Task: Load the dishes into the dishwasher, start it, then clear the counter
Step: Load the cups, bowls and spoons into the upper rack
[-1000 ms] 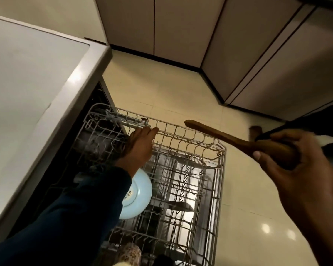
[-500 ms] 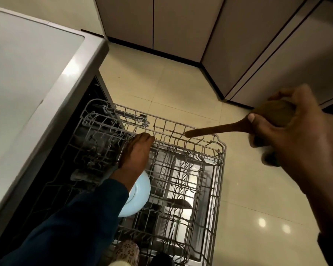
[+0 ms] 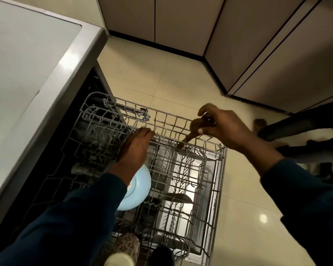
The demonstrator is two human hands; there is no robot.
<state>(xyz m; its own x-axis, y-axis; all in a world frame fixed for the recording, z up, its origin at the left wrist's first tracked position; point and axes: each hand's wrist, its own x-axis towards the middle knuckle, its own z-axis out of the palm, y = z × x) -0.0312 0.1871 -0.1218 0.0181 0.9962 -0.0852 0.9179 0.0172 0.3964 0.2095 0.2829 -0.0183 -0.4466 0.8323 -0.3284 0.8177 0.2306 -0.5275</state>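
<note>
My left hand [image 3: 135, 148] lies flat on the rack [image 3: 217, 189], fingers straight along the wires, holding nothing, a blue plate [image 3: 136, 191] beneath its wrist. Beyond it, my right hand [image 3: 225, 127] pinches the wooden spoon [image 3: 192, 131] by its bowl, handle tip below the grip among the wires. I'd thread it between tines, then let go.

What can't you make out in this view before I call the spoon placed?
- Wooden spoon: bowl covered by the right hand, head view.
- Blue plate: partly behind the left hand and sleeve.
- Floral cup: cut by the bottom edge.
- Lower rack: contents dim behind upper rack wires.
</note>
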